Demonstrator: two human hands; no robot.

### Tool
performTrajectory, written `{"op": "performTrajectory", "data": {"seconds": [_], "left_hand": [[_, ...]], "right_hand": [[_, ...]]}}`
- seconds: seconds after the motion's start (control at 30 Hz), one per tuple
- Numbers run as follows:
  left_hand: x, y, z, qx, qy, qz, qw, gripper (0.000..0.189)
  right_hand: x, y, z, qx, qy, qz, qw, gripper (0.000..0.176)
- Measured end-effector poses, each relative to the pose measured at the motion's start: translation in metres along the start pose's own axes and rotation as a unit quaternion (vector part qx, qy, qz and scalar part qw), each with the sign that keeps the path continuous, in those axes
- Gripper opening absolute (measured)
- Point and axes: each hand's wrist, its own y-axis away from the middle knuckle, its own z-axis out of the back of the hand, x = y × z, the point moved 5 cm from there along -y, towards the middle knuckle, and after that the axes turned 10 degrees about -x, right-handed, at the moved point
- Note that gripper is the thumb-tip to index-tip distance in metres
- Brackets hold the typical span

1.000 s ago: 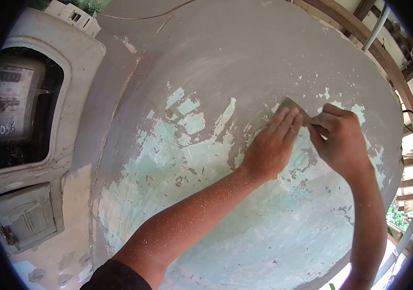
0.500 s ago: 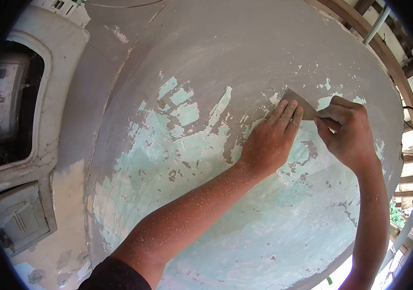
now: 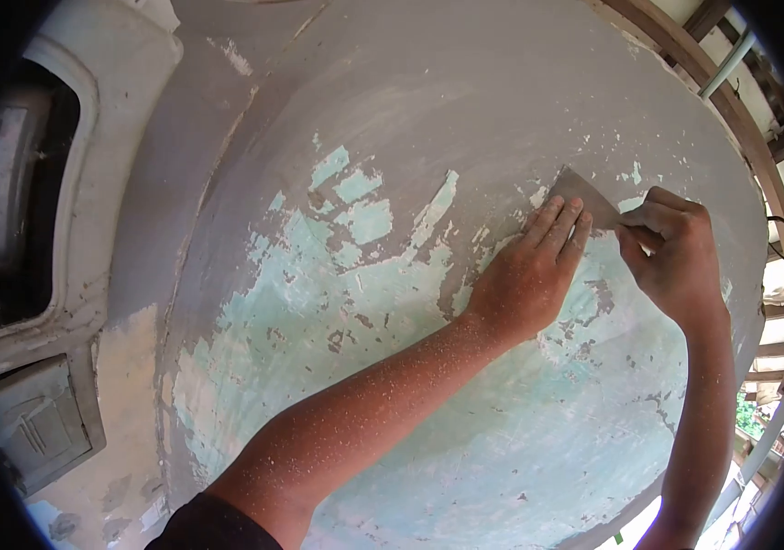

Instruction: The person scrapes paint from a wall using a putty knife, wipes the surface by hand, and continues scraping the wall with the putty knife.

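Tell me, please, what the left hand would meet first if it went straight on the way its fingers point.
The left hand would probably meet the scraper first, which it seems to be touching; beyond that lies the grey wall, though depth is unclear.

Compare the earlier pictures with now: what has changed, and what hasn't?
The right hand has shifted right along the wall, the left hand slightly less, so more of the flat blade shows between them. Nothing was taken up or released. The uncovered green patches look unchanged.
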Motion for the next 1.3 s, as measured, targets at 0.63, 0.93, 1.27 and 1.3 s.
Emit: {"op": "performTrajectory", "data": {"seconds": [0.63, 0.93, 1.27, 1.3], "left_hand": [[-0.009, 0.002, -0.002, 0.028, -0.014, -0.030, 0.999, 0.055], [-0.007, -0.002, 0.005, -0.004, -0.016, -0.007, 1.000, 0.056], [-0.010, 0.004, 0.001, 0.002, -0.002, -0.022, 1.000, 0.057], [-0.011, 0.005, -0.001, 0.007, 0.006, -0.028, 1.000, 0.057]], "right_hand": [[-0.005, 0.005, 0.009, 0.008, -0.005, 0.026, 1.000, 0.011], [-0.005, -0.004, -0.014, 0.010, -0.016, 0.024, 1.000, 0.011], [-0.002, -0.001, 0.005, 0.005, -0.019, 0.053, 0.998, 0.010], [-0.003, 0.003, 0.007, 0.007, -0.018, 0.060, 0.998, 0.010]]}}
